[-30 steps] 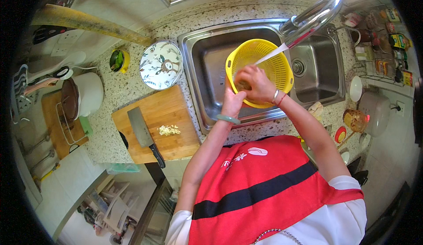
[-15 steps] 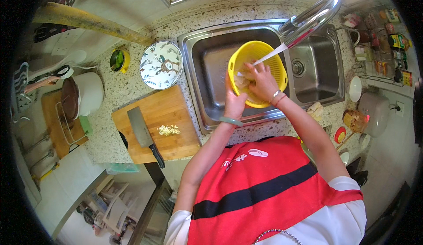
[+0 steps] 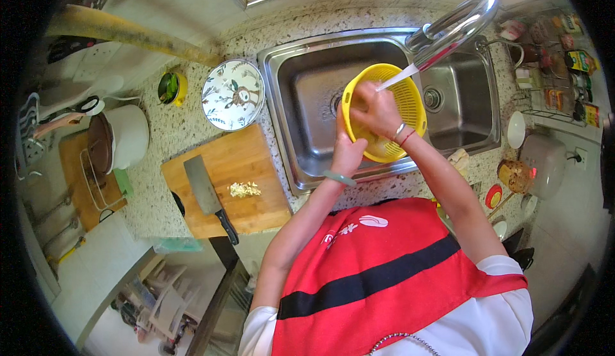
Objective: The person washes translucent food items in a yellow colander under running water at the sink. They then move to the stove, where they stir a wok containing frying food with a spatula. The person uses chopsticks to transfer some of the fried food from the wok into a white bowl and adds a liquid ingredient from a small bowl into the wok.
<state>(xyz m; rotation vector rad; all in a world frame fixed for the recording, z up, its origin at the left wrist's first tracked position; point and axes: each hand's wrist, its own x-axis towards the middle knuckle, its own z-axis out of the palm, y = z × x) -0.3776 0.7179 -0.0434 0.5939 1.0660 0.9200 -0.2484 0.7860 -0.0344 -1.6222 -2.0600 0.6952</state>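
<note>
Both your hands are at the yellow colander point(image 3: 410, 103), which you have tilted over the larger basin of the sink point(image 3: 306, 113). Your left hand point(image 3: 348, 154) grips its left side, thumb by the near rim; your right hand point(image 3: 382, 114) is inside, fingers bent and blurred, so I cannot tell whether it holds anything. Water point(image 3: 396, 80) runs from the faucet point(image 3: 464, 29) into the colander, so I judge the rinsing under way and not finished; what lies under your fingers is hard to make out. Some chopping is done: pale bits point(image 3: 245, 190) lie heaped on the cutting board point(image 3: 250, 148) beside the cleaver point(image 3: 202, 186), not yet gathered up.
</note>
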